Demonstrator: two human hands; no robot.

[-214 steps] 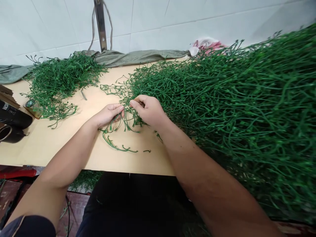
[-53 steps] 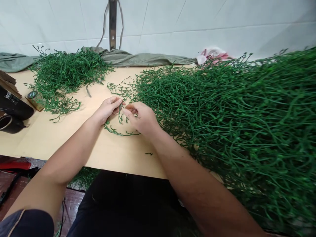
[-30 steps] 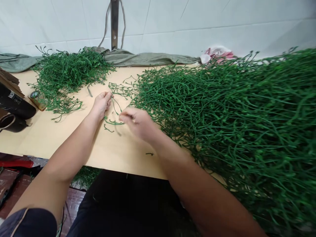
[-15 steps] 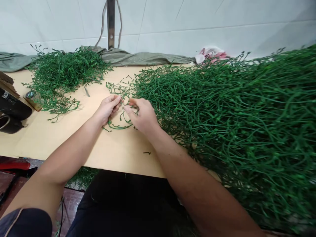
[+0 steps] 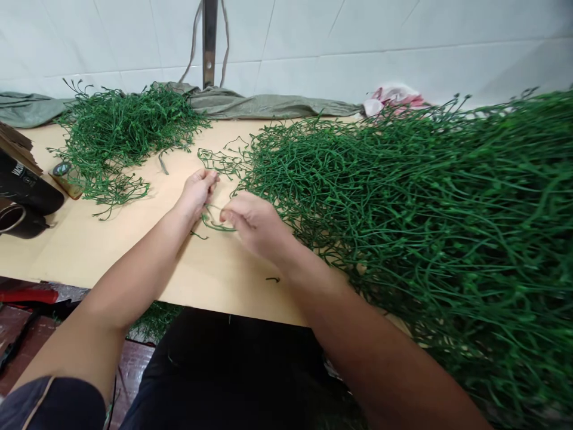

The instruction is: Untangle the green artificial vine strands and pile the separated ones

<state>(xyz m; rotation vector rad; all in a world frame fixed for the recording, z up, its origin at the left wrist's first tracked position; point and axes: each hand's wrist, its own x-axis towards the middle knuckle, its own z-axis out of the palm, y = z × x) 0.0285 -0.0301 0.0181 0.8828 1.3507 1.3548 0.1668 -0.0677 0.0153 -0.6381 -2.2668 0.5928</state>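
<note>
My left hand (image 5: 197,190) is closed above the tabletop, thumb and fingertips pinched on a thin green stem (image 5: 218,226) that hangs below it. My right hand (image 5: 251,220), lower and to the right, pinches the same stem, so a stretch of it runs between the two hands. The stems look like artificial greenery with small branching tips. Just beyond the hands, several loose stems (image 5: 224,160) lie tangled on the table. The large pile of green stems (image 5: 403,197) fills the right side, close against my right hand. My fingers hide part of the held stem.
A smaller heap of green stems (image 5: 129,125) lies at the back left. Beside it are a black cylindrical container (image 5: 33,188), a dark mug (image 5: 22,222) and a small box (image 5: 67,179). Grey-green cloth (image 5: 273,106) runs along the tiled wall, with a pink-and-white cloth (image 5: 394,100) behind the pile.
My right hand has moved down and slightly toward me, away from my left fingertips. The left hand keeps its pinch. The whole view has shifted slightly.
</note>
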